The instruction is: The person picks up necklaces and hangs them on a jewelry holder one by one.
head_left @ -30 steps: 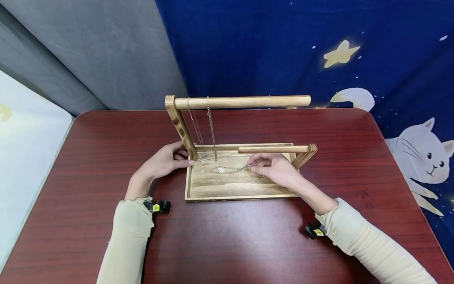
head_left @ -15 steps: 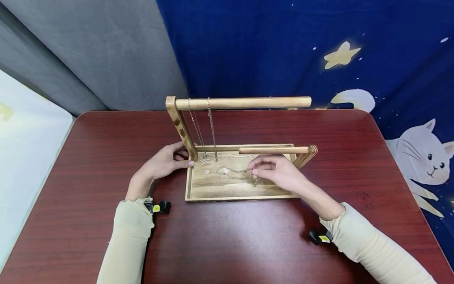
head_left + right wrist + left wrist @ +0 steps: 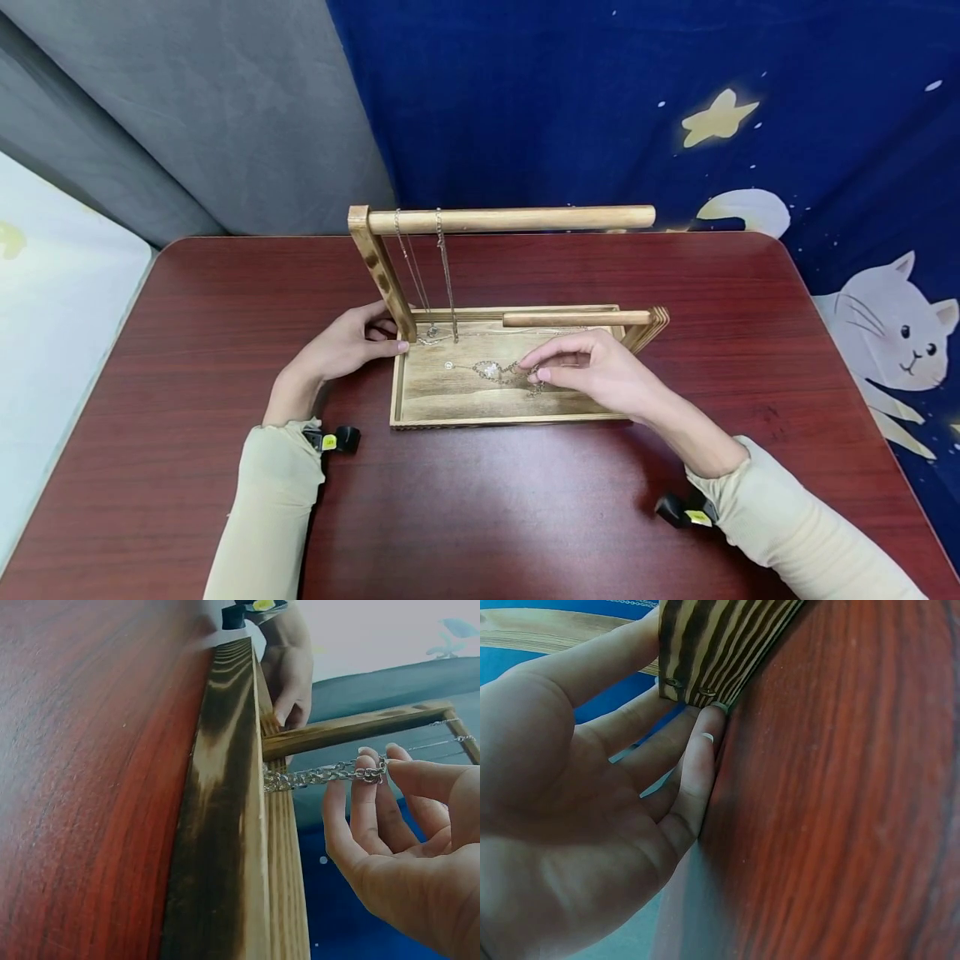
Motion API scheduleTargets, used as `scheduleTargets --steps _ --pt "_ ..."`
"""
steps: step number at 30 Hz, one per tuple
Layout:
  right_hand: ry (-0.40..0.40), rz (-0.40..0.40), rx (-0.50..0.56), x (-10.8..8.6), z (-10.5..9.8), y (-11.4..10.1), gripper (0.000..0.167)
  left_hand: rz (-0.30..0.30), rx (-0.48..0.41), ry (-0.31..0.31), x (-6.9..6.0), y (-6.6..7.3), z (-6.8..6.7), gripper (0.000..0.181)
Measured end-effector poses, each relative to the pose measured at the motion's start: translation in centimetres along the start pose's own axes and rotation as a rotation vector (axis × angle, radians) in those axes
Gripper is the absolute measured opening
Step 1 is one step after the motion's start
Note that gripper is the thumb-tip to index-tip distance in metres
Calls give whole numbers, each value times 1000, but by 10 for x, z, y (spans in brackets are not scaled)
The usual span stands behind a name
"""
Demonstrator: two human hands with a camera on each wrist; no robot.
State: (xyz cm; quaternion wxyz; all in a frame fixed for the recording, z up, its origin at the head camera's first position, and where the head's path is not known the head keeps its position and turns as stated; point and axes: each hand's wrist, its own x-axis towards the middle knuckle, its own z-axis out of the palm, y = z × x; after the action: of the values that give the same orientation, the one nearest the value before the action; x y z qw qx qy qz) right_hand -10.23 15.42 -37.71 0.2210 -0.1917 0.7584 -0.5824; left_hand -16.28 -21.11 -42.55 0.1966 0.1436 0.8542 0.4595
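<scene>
Fingers of my right hand [image 3: 606, 371] pinch a silvery chain [image 3: 319, 776] that trails down into the wooden tray [image 3: 450, 402]; my left hand [image 3: 352, 337] holds the tray's left end, near two thin necklaces [image 3: 447, 283] hanging from the upper bar [image 3: 540, 219].

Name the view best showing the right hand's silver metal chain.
Right wrist: the silver metal chain shows largest, its links distinct. Head shows it smaller, blurrier; left wrist shows only an unidentifiable chain-like fragment.

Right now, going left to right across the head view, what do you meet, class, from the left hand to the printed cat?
Left hand, hanging necklaces, held necklace, right hand, printed cat.
</scene>
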Motion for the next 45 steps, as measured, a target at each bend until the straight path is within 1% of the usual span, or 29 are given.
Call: scheduleTargets --steps 3,7,13,20,24,31,36,38,42,45 --pt "3 -15 -9 -2 1 -3 19 5 -8 0 0 -1 0 54" --pt "0 -23 8 -6 0 -10 20 2 -3 -1 0 -2 0 54" --pt "-40 -43 15 -12 -2 -19 25 3 -12 -6 0 -2 0 54" --pt "-69 -31 71 -19 -8 -27 32 0 -17 -12 -1 -1 0 54" --pt "-76 -58 79 -23 -13 -33 34 -1 -19 -12 0 -3 0 54" --pt "-74 -108 95 -28 -20 -39 36 -7 -23 -16 0 -3 0 57" --pt "-47 -145 109 -34 -26 -40 39 -11 -20 -18 1 -1 -1 59" --pt "-27 -157 121 -36 -28 -40 38 -10 -16 -16 1 -1 -1 58" --pt "-3 -178 129 -40 -33 -41 30 0 -13 -14 1 0 -1 56" --pt "8 -188 126 -44 -36 -40 29 4 -14 -14 0 -1 -1 54"
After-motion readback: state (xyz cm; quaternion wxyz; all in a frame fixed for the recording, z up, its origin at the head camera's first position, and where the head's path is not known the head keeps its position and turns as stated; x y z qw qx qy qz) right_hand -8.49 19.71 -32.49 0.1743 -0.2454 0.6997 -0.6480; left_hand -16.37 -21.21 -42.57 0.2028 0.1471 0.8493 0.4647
